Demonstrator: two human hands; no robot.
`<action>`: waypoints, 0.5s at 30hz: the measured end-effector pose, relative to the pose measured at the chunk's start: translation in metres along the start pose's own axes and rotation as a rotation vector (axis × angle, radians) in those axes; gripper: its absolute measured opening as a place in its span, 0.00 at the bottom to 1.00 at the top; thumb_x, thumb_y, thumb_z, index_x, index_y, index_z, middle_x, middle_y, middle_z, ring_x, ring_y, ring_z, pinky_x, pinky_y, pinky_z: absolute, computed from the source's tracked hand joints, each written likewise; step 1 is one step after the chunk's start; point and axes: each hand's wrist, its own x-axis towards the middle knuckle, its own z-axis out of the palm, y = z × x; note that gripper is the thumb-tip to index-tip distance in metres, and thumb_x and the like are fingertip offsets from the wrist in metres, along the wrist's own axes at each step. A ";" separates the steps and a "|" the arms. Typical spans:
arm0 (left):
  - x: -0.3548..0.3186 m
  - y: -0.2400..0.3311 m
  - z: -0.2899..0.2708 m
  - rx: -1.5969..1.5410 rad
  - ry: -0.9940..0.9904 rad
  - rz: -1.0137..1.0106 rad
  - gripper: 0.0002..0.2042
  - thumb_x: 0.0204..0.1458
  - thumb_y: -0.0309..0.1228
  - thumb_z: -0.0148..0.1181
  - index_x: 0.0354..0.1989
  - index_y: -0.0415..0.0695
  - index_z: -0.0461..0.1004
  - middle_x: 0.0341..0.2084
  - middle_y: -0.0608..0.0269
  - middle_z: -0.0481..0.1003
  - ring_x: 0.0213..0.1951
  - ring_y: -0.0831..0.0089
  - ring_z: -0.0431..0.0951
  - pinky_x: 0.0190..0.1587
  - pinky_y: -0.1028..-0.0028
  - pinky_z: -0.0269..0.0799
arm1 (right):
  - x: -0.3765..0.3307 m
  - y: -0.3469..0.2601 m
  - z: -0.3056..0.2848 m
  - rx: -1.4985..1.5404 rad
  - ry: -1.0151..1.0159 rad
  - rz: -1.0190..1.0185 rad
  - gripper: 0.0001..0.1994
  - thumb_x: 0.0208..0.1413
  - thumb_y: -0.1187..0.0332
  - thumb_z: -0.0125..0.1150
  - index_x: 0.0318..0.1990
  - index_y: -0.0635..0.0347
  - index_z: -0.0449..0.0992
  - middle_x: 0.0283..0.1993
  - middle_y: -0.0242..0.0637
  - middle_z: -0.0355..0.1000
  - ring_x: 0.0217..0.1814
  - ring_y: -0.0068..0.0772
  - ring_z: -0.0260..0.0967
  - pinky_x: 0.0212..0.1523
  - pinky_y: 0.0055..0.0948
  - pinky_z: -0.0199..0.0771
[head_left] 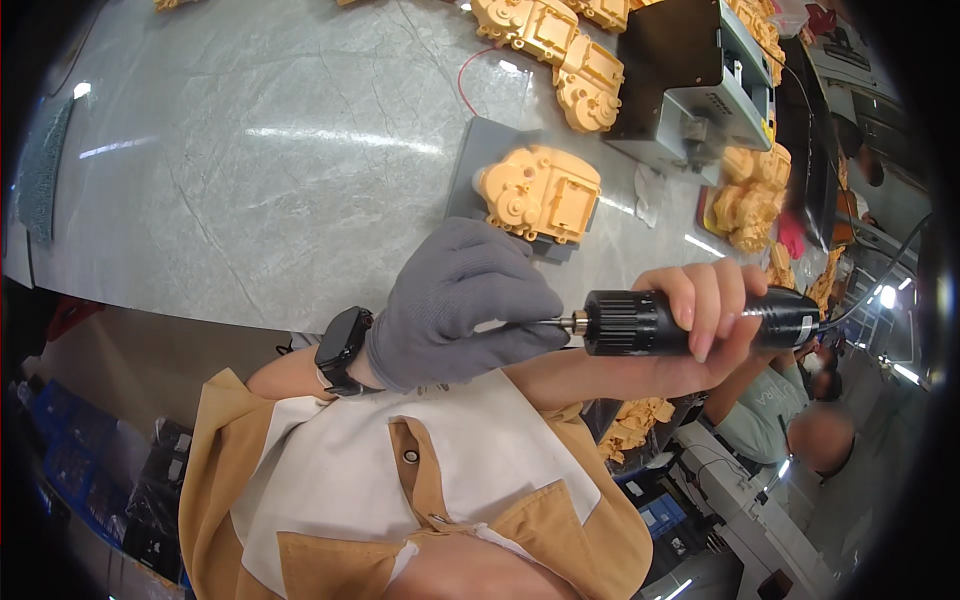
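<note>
A wide grey marbled table [250,170] fills most of the view, with a black and grey machine [690,80] standing at its far right. Orange plastic housings lie about — a pair [560,50] at the far edge and a heap [750,195] beside the machine. One housing [540,192] sits on a small grey pad [470,165] in front of the person, just beyond the hands.

The person wears a tan and white smock [400,490]. The right hand [705,310], bare, is wrapped tight around a black electric screwdriver [690,322] held level above the table's near edge, its cable running off to the right. The left hand [455,305], in a grey glove, is curled closed around the driver's metal tip [565,322] — whether it pinches a screw there cannot be told. A black watch [342,345] sits on the left wrist.
</note>
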 end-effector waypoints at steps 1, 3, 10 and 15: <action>0.001 0.000 0.001 0.001 0.000 0.007 0.14 0.33 0.26 0.69 0.30 0.43 0.73 0.26 0.64 0.74 0.30 0.67 0.73 0.39 0.65 0.70 | 0.000 0.001 0.000 -0.009 -0.012 0.012 0.12 0.58 0.71 0.40 0.48 0.64 0.56 0.27 0.33 0.56 0.25 0.24 0.58 0.33 0.29 0.58; -0.001 -0.002 0.001 -0.013 0.004 0.014 0.14 0.33 0.26 0.69 0.30 0.43 0.73 0.27 0.64 0.74 0.30 0.67 0.73 0.39 0.65 0.70 | 0.000 0.002 0.000 -0.012 -0.011 0.009 0.12 0.58 0.71 0.40 0.48 0.63 0.56 0.27 0.33 0.56 0.25 0.24 0.58 0.34 0.29 0.57; -0.001 0.000 -0.002 -0.007 -0.008 0.005 0.14 0.33 0.26 0.69 0.30 0.43 0.73 0.26 0.63 0.74 0.31 0.67 0.73 0.39 0.65 0.70 | 0.002 -0.003 0.002 0.018 0.023 -0.039 0.12 0.57 0.73 0.41 0.48 0.62 0.56 0.28 0.32 0.56 0.25 0.23 0.58 0.33 0.29 0.58; 0.001 -0.001 0.000 -0.018 -0.007 0.010 0.14 0.32 0.26 0.69 0.30 0.43 0.73 0.26 0.64 0.74 0.30 0.67 0.73 0.40 0.65 0.70 | 0.000 0.000 0.002 -0.038 0.022 0.008 0.12 0.56 0.73 0.43 0.48 0.61 0.56 0.27 0.31 0.55 0.24 0.22 0.57 0.33 0.29 0.59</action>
